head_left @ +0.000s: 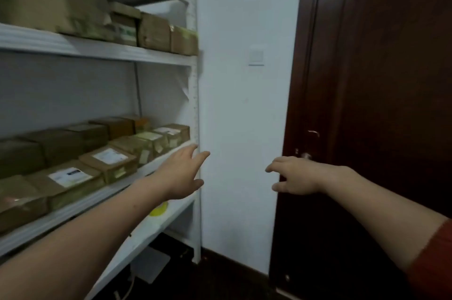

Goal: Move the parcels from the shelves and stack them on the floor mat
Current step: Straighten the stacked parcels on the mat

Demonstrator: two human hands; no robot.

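Observation:
Brown cardboard parcels fill a white metal shelf unit (195, 94) on the left. Several lie on the middle shelf, among them a labelled parcel (110, 162) and a small end parcel (175, 134). More parcels (154, 31) sit on the shelf above. My left hand (182, 173) is stretched out, open and holding nothing, at the front right corner of the middle shelf, just below the end parcel. My right hand (294, 174) hangs in the air before the white wall, fingers loosely bent, holding nothing. The floor mat is out of sight.
A white wall (244, 116) with a light switch (256, 56) stands ahead. A dark wooden door (379, 103) closes off the right side. A yellow object (159, 209) lies on the lower shelf. A white box (149, 265) sits on the dark floor under the shelves.

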